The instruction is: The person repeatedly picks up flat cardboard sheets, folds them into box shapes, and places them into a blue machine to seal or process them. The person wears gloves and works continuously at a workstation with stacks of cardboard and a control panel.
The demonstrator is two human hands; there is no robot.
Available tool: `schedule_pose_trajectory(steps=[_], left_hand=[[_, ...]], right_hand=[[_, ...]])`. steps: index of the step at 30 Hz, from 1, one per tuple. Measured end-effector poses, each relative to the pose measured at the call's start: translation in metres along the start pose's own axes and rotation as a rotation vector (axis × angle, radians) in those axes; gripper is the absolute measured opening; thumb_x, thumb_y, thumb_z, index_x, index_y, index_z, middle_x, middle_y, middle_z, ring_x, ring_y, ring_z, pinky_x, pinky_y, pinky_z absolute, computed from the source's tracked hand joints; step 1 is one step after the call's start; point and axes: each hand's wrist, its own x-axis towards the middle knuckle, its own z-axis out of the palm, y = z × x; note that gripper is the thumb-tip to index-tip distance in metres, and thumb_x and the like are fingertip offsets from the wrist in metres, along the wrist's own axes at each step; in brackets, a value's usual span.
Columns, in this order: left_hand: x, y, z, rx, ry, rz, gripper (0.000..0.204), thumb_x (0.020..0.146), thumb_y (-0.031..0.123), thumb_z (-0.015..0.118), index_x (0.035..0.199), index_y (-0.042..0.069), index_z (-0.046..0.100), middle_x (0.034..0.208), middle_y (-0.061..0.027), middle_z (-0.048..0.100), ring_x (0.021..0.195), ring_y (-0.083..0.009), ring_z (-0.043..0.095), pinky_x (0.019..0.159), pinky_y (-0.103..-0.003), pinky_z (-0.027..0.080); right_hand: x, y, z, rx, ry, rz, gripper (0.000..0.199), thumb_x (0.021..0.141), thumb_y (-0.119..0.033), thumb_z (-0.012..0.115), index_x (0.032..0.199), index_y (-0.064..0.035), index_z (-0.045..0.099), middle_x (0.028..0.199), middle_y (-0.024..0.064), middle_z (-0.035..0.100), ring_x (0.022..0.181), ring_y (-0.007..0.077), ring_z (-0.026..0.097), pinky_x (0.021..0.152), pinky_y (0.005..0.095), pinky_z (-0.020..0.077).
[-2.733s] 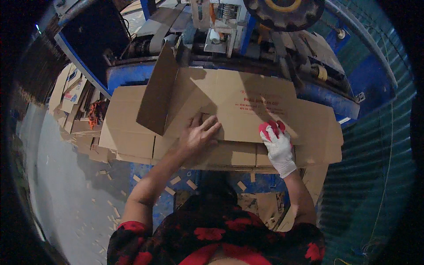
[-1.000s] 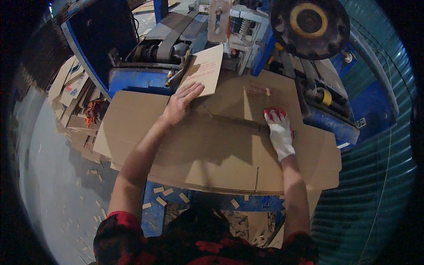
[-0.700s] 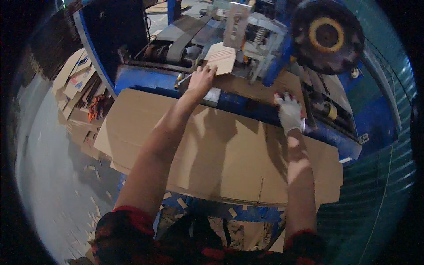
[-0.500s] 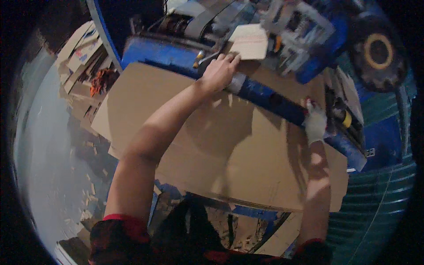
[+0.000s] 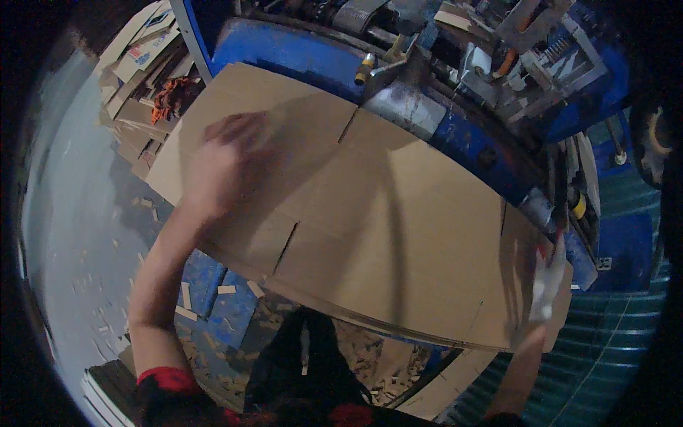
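A large sheet of brown corrugated cardboard lies in front of me, its far edge along the blue machine. Dark, narrow slots show in the sheet, and more layers are visible under its near edge. Over its left part is my bare left hand, smeared by motion, so its fingers and any contact are unclear. My right hand, in a whitish glove with red at the fingertips, is at the sheet's right end near the machine's corner. Blur hides whether its fingers grip the edge.
Metal machine parts and a yellow-banded fitting stand beyond the sheet. Cardboard scraps are piled at the left beside an orange tangle. Small offcuts litter the area below. Green corrugated sheeting is at the right.
My left hand has left the machine's blue edge and moved left over the cardboard. My right hand has shifted right and closer to me. Slots in the sheet now show, and the view has shifted.
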Motion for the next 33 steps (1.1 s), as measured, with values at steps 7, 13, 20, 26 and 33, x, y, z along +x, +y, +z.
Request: schedule_pose_trajectory(steps=[7, 13, 20, 26, 33], left_hand=[[-0.111, 0.009, -0.048, -0.067, -0.223, -0.604, 0.062, 0.077, 0.035, 0.070, 0.126, 0.001, 0.052, 0.134, -0.0150, 0.048, 0.118, -0.0357, 0.045, 0.096, -0.043, 0.041], [-0.129, 0.025, -0.050, -0.088, -0.144, -0.622, 0.063, 0.075, 0.034, 0.073, 0.124, 0.001, 0.052, 0.116, -0.0175, 0.052, 0.108, -0.0353, 0.047, 0.091, -0.042, 0.043], [-0.120, 0.028, -0.047, -0.069, -0.154, -0.654, 0.060, 0.072, 0.034, 0.076, 0.118, 0.001, 0.055, 0.111, -0.0168, 0.052, 0.101, -0.0359, 0.048, 0.085, -0.045, 0.044], [-0.117, 0.028, -0.047, -0.006, 0.024, -0.644, 0.052, 0.072, 0.029, 0.078, 0.109, 0.003, 0.052, 0.106, -0.0146, 0.053, 0.099, -0.0328, 0.049, 0.083, -0.044, 0.045], [-0.091, 0.068, -0.048, -1.571, 0.572, -0.736, 0.046, 0.083, -0.004, 0.060, 0.120, 0.008, 0.035, 0.111, -0.0082, 0.049, 0.102, -0.0188, 0.051, 0.087, -0.036, 0.044]], right_hand=[[-0.177, 0.026, -0.072, -0.860, -0.031, 0.244, 0.071, 0.081, -0.029, 0.068, 0.139, -0.0012, 0.038, 0.142, 0.0204, 0.039, 0.135, 0.0344, 0.032, 0.112, 0.0448, 0.0189], [-0.257, 0.030, -0.098, -0.839, 0.507, 0.498, 0.078, 0.076, -0.028, 0.075, 0.139, -0.0053, 0.037, 0.143, 0.0174, 0.037, 0.132, 0.0351, 0.033, 0.110, 0.0454, 0.0266], [-0.304, 0.065, -0.103, 0.543, 0.488, 0.827, 0.063, 0.083, -0.005, 0.063, 0.140, -0.0081, 0.037, 0.140, 0.0031, 0.042, 0.124, 0.0193, 0.043, 0.091, 0.0426, 0.0435], [-0.266, 0.010, -0.106, 0.669, 0.734, 0.546, 0.052, 0.086, -0.006, 0.057, 0.135, -0.0050, 0.039, 0.126, 0.0066, 0.053, 0.110, 0.0192, 0.050, 0.092, 0.0345, 0.0404], [-0.242, -0.086, -0.054, -0.166, 0.302, 0.154, 0.034, 0.083, -0.006, 0.061, 0.116, -0.0063, 0.055, 0.114, 0.0105, 0.056, 0.105, 0.0257, 0.055, 0.095, 0.0416, 0.0422]])
